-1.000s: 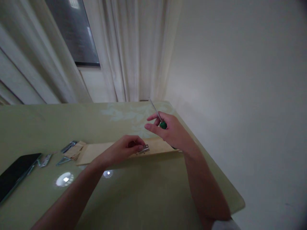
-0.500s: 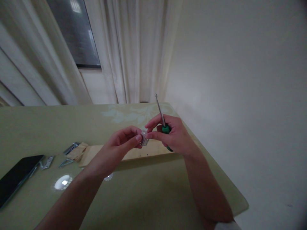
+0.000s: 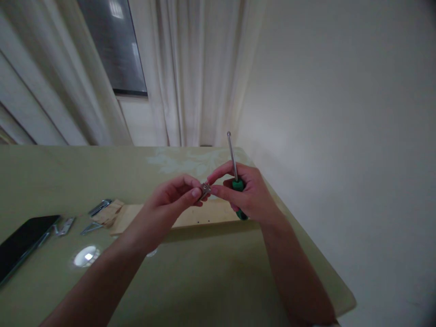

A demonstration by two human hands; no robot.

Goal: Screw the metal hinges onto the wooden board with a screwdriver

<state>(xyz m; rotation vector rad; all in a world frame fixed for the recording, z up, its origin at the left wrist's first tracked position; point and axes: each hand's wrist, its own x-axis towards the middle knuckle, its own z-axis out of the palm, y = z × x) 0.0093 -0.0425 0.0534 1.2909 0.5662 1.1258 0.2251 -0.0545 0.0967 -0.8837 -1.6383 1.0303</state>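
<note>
Between the thumb and fingers of my left hand point(image 3: 177, 195) is a small metal hinge point(image 3: 205, 190) with holes in it. My right hand point(image 3: 243, 188) has its thumb and index fingertip at the hinge's right edge. That same hand keeps a screwdriver point(image 3: 237, 185) with a green handle tucked in its palm, the steel shaft pointing up and away. Below both hands a light wooden board point(image 3: 194, 217) lies on the table, with two small dark holes near its front edge. My left forearm and hand hide part of the board.
The green-covered table point(image 3: 211, 277) ends in a slanting edge on the right, beside a pale wall. At the left lie a black phone point(image 3: 25, 243), a metal plate with holes point(image 3: 66, 227), crumpled brown paper point(image 3: 108, 212) and metal brackets point(image 3: 91, 228). Curtains point(image 3: 184, 72) hang behind.
The hinge has turned in my fingers and now looks narrower and darker. The screwdriver has shifted slightly right with my right hand. The camera view has moved a little.
</note>
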